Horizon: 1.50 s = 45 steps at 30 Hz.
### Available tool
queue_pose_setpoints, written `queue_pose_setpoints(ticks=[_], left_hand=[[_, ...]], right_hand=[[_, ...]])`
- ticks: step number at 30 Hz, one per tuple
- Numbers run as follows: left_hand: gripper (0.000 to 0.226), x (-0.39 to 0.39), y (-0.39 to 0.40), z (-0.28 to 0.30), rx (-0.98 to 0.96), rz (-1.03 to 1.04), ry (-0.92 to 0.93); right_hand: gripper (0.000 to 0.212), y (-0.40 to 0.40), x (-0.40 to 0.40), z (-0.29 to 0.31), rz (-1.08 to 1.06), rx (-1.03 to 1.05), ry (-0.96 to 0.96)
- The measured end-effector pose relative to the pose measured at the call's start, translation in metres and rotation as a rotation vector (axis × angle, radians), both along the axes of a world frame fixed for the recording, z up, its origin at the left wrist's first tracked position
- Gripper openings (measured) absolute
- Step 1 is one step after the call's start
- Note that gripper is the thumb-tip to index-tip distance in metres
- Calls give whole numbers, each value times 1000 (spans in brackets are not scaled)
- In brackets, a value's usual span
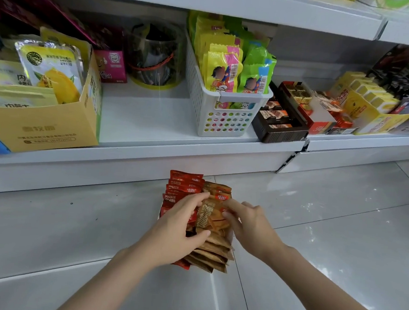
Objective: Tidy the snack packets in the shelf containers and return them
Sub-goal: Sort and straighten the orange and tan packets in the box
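Note:
A container of snack packets sits on the floor below the shelf, its walls almost hidden. Red packets (184, 185) stand in a row on its left side and brown packets (212, 251) on its right. My left hand (179, 228) reaches over the red row, and its fingers and thumb grip the left edge of a raised brown packet (212, 214). My right hand (249, 221) pinches that same packet's right edge between thumb and fingers.
On the bottom shelf (150, 148) stand a yellow carton (43, 129) of mango packets, a white perforated basket (225, 118) with yellow and green packets, a clear tub (154, 57), and chocolate boxes (298, 113) to the right. A bare gap lies between carton and basket. Grey tile floor (327, 212) surrounds the container.

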<state>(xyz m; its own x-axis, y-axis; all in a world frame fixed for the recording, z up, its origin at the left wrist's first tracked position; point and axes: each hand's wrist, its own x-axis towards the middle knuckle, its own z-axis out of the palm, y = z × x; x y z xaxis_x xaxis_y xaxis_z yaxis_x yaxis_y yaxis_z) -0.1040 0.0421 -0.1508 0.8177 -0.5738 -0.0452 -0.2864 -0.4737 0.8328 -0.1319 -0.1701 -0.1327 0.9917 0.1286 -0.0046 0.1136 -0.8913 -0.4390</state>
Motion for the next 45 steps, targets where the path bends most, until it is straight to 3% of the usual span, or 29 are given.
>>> queue_pose_setpoints(ticks=[4,6,8,10,13,16,20,24,27,29,33,35,37,40,45], left_hand=[[56,7,-11,4,73,-5,-74],[36,8,-13,7,119,-43,-163],[23,5,-13,6,173,-110,-196],[21,3,-12,4,201,-153,-165],[19,3,-9,3,198,-128,-102],[21,4,-9,6,212,-116,-36],[26,3,-6,11,226,-168,-11],[46,0,-7,20,300,-279,-182],[49,1,-16,26,278,-280,-174],[48,3,-19,26,256,-271,-130],[40,7,-18,22,115,-196,40],[36,9,-18,19,82,-125,138],[34,10,-19,15,22,-37,232],[49,11,-18,8,-120,90,384],[73,10,-15,10,-269,45,553]], right_hand=[[26,-2,5,11,55,-53,178],[35,-7,5,21,62,93,340],[51,-11,8,26,-99,330,412],[51,-15,12,22,-257,318,253],[24,-13,15,10,-188,45,41],[28,-9,18,3,-111,-72,9],[18,-5,19,-3,-170,-64,-52],[17,4,20,-8,-181,-46,4],[12,8,18,-14,-183,-44,21],[10,3,15,-11,-228,97,-25],[18,-13,16,19,-496,658,43],[16,-23,16,36,-554,826,49],[11,-30,15,50,-553,878,41],[6,-35,12,60,-573,918,44],[17,-30,9,54,-564,951,159]])
